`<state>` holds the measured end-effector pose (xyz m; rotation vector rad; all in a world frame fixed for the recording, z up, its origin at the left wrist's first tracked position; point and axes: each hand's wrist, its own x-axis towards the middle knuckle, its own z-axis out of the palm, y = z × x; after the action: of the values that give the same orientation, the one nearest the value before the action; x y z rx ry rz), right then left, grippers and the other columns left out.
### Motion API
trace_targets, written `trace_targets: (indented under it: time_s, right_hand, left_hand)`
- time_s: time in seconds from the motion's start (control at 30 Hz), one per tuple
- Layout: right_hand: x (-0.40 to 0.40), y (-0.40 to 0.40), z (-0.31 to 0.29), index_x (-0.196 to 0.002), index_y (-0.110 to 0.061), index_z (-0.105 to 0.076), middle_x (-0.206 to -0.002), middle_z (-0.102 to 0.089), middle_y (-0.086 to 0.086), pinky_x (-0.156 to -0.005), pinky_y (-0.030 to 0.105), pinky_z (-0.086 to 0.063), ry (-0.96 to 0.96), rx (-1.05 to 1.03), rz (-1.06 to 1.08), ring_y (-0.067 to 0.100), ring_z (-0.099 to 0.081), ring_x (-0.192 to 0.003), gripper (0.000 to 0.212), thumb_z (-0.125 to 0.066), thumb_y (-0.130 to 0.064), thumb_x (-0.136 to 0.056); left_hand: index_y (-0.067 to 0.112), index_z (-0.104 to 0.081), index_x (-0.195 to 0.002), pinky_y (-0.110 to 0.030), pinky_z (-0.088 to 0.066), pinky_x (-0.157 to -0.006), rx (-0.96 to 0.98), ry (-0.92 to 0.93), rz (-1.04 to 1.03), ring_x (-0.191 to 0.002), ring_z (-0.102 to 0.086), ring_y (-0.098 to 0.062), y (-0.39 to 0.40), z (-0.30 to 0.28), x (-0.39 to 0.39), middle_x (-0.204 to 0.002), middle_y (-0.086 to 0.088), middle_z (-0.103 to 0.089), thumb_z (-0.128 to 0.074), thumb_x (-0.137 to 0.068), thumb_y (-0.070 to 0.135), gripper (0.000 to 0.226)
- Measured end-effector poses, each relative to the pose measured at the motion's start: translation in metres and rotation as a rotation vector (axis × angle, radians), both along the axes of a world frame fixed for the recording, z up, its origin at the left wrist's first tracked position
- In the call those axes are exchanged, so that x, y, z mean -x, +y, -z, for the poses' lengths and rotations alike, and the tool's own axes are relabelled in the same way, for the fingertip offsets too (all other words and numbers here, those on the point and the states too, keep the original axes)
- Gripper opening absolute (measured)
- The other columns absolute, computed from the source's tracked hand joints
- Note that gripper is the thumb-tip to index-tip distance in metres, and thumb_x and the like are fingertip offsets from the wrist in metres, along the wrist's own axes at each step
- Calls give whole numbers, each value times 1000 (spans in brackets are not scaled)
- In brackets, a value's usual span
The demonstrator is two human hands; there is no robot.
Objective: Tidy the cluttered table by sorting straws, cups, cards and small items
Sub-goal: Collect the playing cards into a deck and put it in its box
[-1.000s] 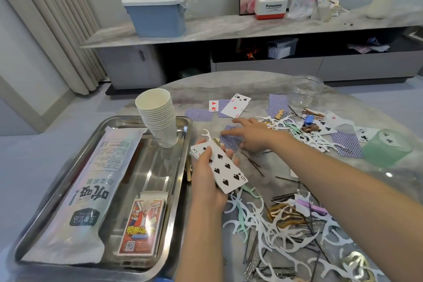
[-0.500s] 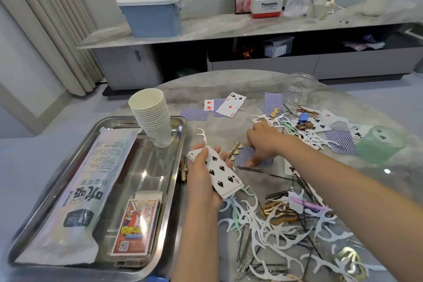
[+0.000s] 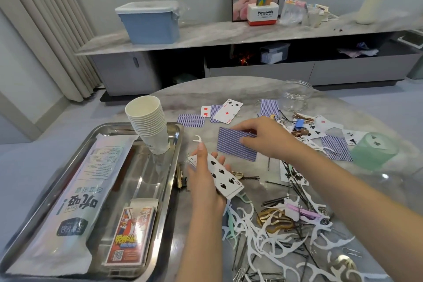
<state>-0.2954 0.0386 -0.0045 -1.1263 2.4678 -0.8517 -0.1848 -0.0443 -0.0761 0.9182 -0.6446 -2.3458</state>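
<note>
The blue-backed card is pinched at its right edge by the right hand, face down and seemingly lifted just above the worktop, a little beyond the left hand. Its long axis runs roughly left to right, tilted slightly down toward the right, with the free short edge pointing left toward the stack it is probably meant to join.

That stack of cards sits in the left hand, fingers curled round its edges, face up with a spade card on top (the corner reads as a six). Its long axis slants from upper left to lower right, so the new card would need turning over and a small rotation to sit square on the pile.

The hand holds the stack close to the metal tray, which already carries the card box, a bag of straws and nested paper cups, likely the sorted side.

More loose cards, floss picks and hairpins lie scattered to the right.
</note>
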Motion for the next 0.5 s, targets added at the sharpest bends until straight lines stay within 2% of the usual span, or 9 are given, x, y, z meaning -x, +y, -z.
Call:
trace_targets:
  time_s: [0.07, 0.13, 0.2, 0.27, 0.3, 0.37, 0.4, 0.47, 0.5]
  right_hand:
    - [-15, -6, 0, -113, -19, -69, -97, -68, -6, -81, 22, -48, -61, 123, 2, 7, -61, -90, 29, -66, -12, -86]
    - [-24, -10, 5, -104, -19, -73, -89, -71, -4, -74, 18, -48, -143, 238, 21, 4, -63, -80, 21, -69, -13, -84]
    - [-27, -12, 9, -103, -19, -74, -86, -73, -4, -68, 17, -48, -254, 299, 8, 2, -63, -74, 18, -67, -16, -86]
    - [-30, -15, 12, -105, -20, -73, -87, -73, -2, -71, 21, -47, -265, 255, -75, 3, -62, -74, 19, -63, -22, -89]
    - [-31, -17, 14, -105, -19, -73, -89, -73, 1, -75, 26, -46, -267, 221, -126, 6, -60, -77, 20, -60, -26, -91]
    - [-33, -21, 14, -108, -12, -71, -102, -71, 4, -86, 29, -48, -354, 178, -198, 6, -60, -88, 30, -54, -31, -94]
    - [-33, -21, 12, -111, -11, -70, -111, -69, 1, -91, 24, -46, -416, 172, -223, 4, -60, -95, 31, -52, -30, -95]
    - [-32, -26, 5, -112, -17, -69, -118, -65, -5, -92, 14, -43, -495, 190, -273, 0, -58, -102, 25, -51, -24, -96]
    - [-31, -30, 3, -110, -20, -69, -116, -66, -6, -89, 15, -44, -522, 221, -264, 0, -59, -101, 23, -50, -21, -97]
  left_hand:
    - [8, -55, -118, -25, -55, -59, 34, 40, -44, -74, -67, -13, -1, -5, 3, -89, -5, -65, -69, -71, 49, 64]
    - [12, -52, -119, -25, -55, -56, 72, 47, -102, -70, -70, -13, -5, -9, 6, -90, -5, -69, -70, -73, 44, 59]
    - [14, -50, -118, -35, -58, -66, 131, 37, -131, -81, -71, -20, -8, -14, 7, -98, -9, -70, -74, -69, 43, 61]
    - [16, -50, -113, -46, -56, -81, 183, 10, -125, -90, -68, -26, -14, -21, 9, -101, -11, -67, -75, -67, 43, 59]
    - [18, -49, -111, -48, -54, -83, 194, -15, -124, -88, -66, -26, -17, -23, 11, -97, -10, -64, -75, -72, 41, 52]
    - [21, -45, -112, -43, -54, -73, 184, -29, -135, -79, -61, -21, -26, -29, 12, -87, -6, -58, -70, -83, 31, 40]
    - [22, -44, -110, -36, -53, -64, 170, -8, -143, -74, -58, -18, -30, -30, 14, -81, -4, -55, -67, -85, 25, 35]
    - [21, -43, -101, -28, -46, -55, 193, -5, -143, -68, -53, -15, -42, -39, 13, -75, -3, -50, -58, -86, 8, 25]
    - [19, -42, -100, -27, -45, -53, 205, -20, -123, -65, -52, -16, -46, -44, 12, -73, -4, -49, -51, -86, 0, 26]
